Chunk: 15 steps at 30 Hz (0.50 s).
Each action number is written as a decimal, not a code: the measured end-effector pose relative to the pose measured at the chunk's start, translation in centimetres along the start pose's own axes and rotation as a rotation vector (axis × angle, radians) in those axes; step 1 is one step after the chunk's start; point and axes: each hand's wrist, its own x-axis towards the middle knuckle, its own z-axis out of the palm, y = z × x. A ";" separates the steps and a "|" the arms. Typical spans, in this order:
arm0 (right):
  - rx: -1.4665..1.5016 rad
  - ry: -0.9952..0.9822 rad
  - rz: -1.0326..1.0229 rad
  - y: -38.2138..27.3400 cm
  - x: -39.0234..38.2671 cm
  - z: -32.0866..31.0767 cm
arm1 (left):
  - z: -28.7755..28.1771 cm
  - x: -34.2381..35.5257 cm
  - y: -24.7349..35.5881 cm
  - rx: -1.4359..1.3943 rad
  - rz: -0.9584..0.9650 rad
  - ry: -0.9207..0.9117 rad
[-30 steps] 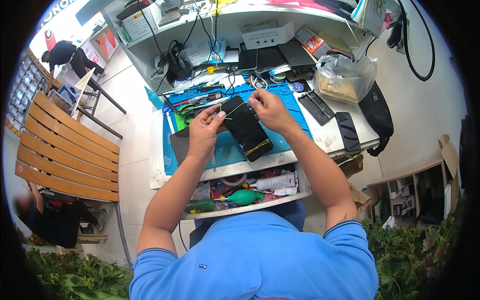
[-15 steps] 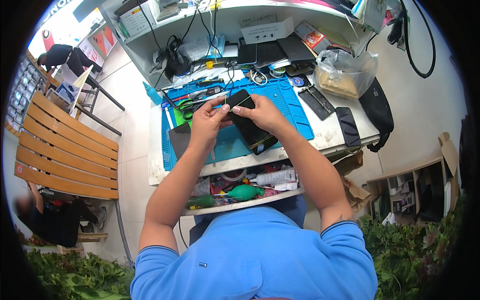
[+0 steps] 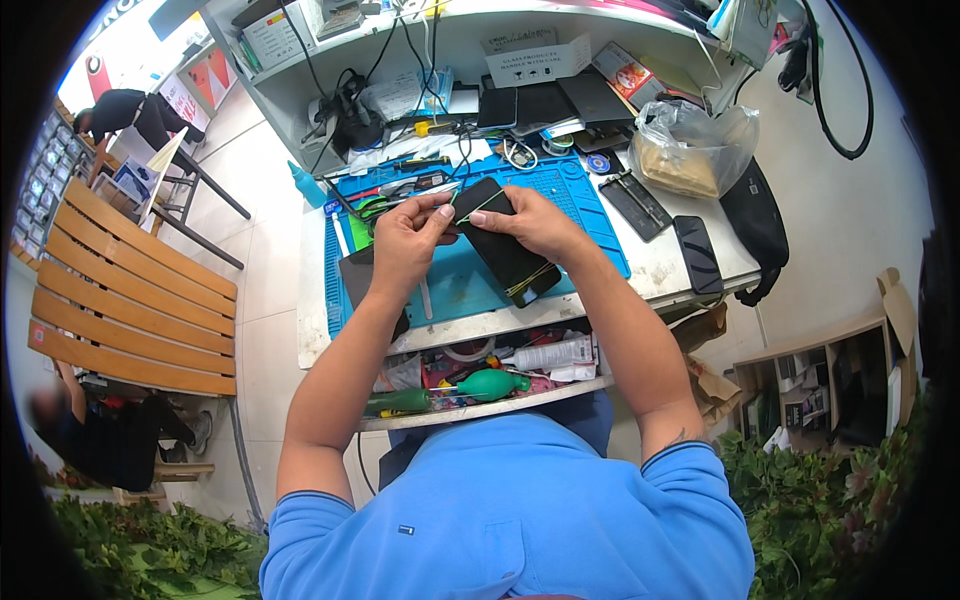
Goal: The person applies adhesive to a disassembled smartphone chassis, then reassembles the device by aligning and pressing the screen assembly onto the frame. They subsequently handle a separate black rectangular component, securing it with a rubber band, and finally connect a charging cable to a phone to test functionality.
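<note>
A black smartphone [image 3: 502, 252] is tilted over the blue repair mat [image 3: 458, 298], with yellowish rubber bands [image 3: 533, 281] wound across its lower end. My right hand [image 3: 533, 222] grips the phone near its upper end, thumb lying on the face. Beside the phone's top left corner, my left hand [image 3: 404, 238] pinches a thin rubber band that stretches over to the phone. Under my left wrist lies a flat dark panel [image 3: 358, 272], partly covered. Scissors [image 3: 372, 212] with dark handles and several tools lie on the mat beyond my left hand.
An open drawer [image 3: 550, 405] holds a green blower bulb [image 3: 490, 384] and a white tube. Another phone [image 3: 697, 254], a metal holder [image 3: 636, 205] and a plastic bag [image 3: 690, 150] stand at right. A blue bottle [image 3: 306, 186] sits at left; two other people are farther left.
My left hand has shifted slightly left and down, drawing the rubber band out from the phone's upper corner. The right hand still holds the phone in nearly the same place.
</note>
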 end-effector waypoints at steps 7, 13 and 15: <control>0.172 -0.075 0.064 0.3 0.2 -0.5 | -1.0 0.4 -0.6 -0.077 -0.065 -0.014; 0.197 -0.074 0.034 0.7 0.2 -0.9 | -1.8 0.5 -0.6 -0.239 -0.217 -0.046; 0.186 -0.091 0.035 0.4 0.2 -0.9 | -1.9 0.5 -0.6 -0.279 -0.250 -0.070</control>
